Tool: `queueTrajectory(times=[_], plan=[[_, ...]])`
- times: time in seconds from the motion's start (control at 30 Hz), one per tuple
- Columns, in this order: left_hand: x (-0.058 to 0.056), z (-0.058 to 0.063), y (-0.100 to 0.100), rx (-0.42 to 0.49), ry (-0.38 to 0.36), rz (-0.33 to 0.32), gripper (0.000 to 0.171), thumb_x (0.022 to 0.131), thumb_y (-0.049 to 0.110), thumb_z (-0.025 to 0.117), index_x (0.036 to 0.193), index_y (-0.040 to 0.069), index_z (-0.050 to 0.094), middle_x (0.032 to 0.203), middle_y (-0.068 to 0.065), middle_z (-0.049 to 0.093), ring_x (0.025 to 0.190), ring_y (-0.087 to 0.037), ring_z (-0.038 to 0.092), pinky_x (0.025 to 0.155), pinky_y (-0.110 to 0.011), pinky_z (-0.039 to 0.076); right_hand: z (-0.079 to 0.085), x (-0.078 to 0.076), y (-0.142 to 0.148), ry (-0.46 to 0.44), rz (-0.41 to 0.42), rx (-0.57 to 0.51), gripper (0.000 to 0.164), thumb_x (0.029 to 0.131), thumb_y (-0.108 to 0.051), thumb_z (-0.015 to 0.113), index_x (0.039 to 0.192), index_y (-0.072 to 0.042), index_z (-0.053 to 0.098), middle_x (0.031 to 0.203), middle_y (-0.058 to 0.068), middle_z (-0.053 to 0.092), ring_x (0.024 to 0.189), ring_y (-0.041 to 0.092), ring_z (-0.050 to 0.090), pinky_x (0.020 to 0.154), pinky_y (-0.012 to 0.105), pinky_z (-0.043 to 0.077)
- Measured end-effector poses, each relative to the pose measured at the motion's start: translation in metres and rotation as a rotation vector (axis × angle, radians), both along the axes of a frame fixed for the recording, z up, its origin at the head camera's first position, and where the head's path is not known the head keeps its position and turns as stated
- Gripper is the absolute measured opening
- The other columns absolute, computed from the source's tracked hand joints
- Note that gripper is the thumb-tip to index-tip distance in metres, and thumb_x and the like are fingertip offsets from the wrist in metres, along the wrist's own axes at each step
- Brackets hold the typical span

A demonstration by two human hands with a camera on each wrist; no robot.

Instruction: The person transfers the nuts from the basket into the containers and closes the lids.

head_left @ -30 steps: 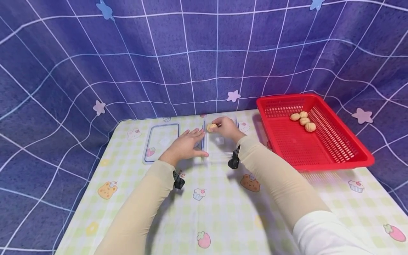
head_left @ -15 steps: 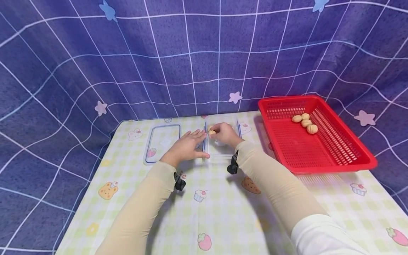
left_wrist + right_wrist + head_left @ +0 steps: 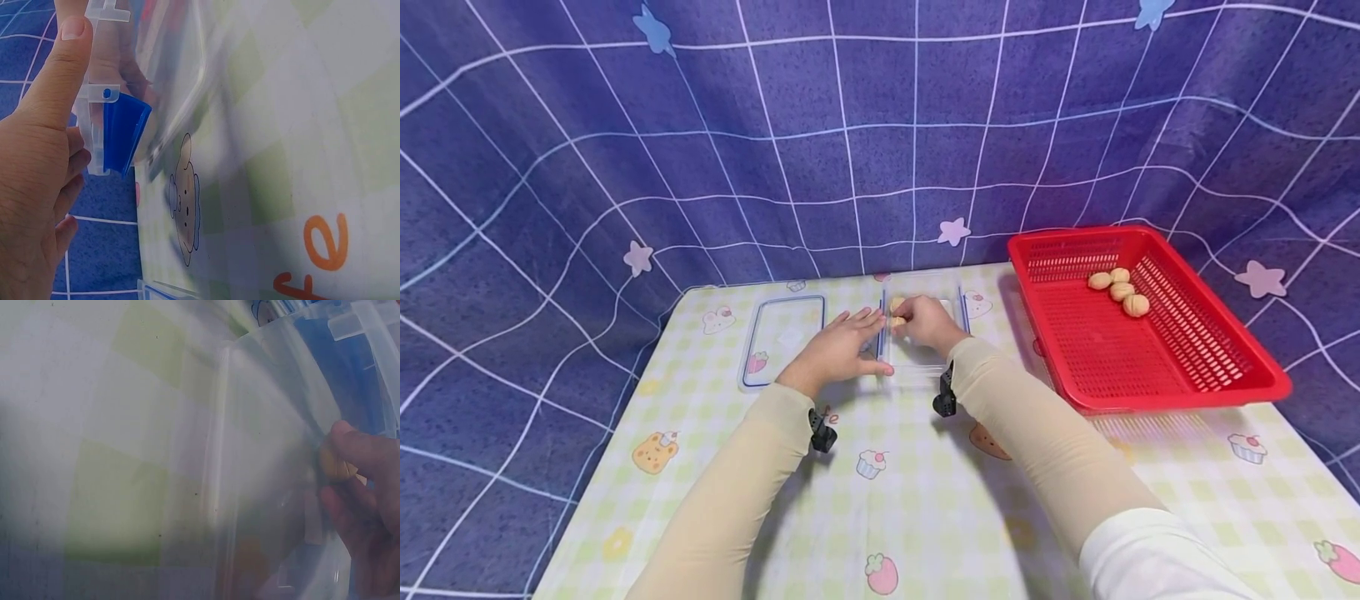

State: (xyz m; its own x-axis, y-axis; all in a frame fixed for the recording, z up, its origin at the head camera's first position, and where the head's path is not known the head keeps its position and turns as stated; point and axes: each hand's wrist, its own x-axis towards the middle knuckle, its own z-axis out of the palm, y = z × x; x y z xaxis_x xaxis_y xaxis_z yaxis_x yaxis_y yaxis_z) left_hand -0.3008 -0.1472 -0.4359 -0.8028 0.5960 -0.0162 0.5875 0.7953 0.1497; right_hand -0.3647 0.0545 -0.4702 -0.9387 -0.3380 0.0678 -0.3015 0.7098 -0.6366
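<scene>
A clear plastic storage box [image 3: 917, 371] with blue side latches stands at the far middle of the table. My right hand [image 3: 927, 322] reaches inside it and pinches a pale walnut [image 3: 335, 464] between thumb and fingers, near the box's left wall. Just behind that one, another walnut [image 3: 897, 304] shows, partly covered by the hand. My left hand [image 3: 835, 350] rests at the box's left rim, fingers extended and spread. In the left wrist view its thumb lies along the rim, above a blue latch [image 3: 125, 134] that hangs unfastened.
To the left lies a clear lid [image 3: 784, 337] with a blue seal. A red plastic basket [image 3: 1120, 367] stands at the right, with several walnuts [image 3: 1122, 292] in its far right part. A patterned cloth [image 3: 865, 517] covers the table; a blue curtain [image 3: 880, 150] hangs behind.
My right hand has moved down and slightly towards me inside the box with the walnut. The left hand has stayed at the rim.
</scene>
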Motion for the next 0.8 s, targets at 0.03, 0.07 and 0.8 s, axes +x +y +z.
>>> queueTrajectory(times=[0.03, 0.07, 0.8], plan=[[0.0002, -0.0002, 0.0, 0.002, 0.0, -0.002, 0.101, 0.085, 0.07, 0.064, 0.157, 0.006, 0.036, 0.164, -0.007, 0.031, 0.154, -0.024, 0.02, 0.126, -0.049, 0.014, -0.0005, 0.0, -0.0003, 0.0, -0.002, 0.0, 0.034, 0.086, -0.018, 0.082, 0.116, -0.005, 0.074, 0.11, 0.009, 0.075, 0.099, 0.021, 0.068, 0.094, 0.034, 0.054], [0.0004, -0.0004, 0.0001, 0.004, -0.001, -0.004, 0.1, 0.085, 0.07, 0.064, 0.157, 0.006, 0.036, 0.164, -0.007, 0.031, 0.154, -0.025, 0.02, 0.126, -0.049, 0.014, -0.0008, 0.0001, -0.0005, -0.003, -0.004, -0.001, 0.034, 0.086, -0.018, 0.082, 0.116, -0.005, 0.074, 0.11, 0.009, 0.075, 0.099, 0.022, 0.068, 0.094, 0.034, 0.054], [0.0023, 0.0016, -0.0001, 0.01, 0.001, -0.006, 0.1, 0.086, 0.069, 0.064, 0.157, 0.006, 0.035, 0.163, -0.008, 0.031, 0.153, -0.026, 0.022, 0.126, -0.05, 0.015, -0.0006, -0.0027, -0.0036, 0.032, -0.028, 0.021, 0.032, 0.088, -0.019, 0.08, 0.114, -0.001, 0.072, 0.102, 0.011, 0.071, 0.094, 0.023, 0.064, 0.09, 0.036, 0.054]])
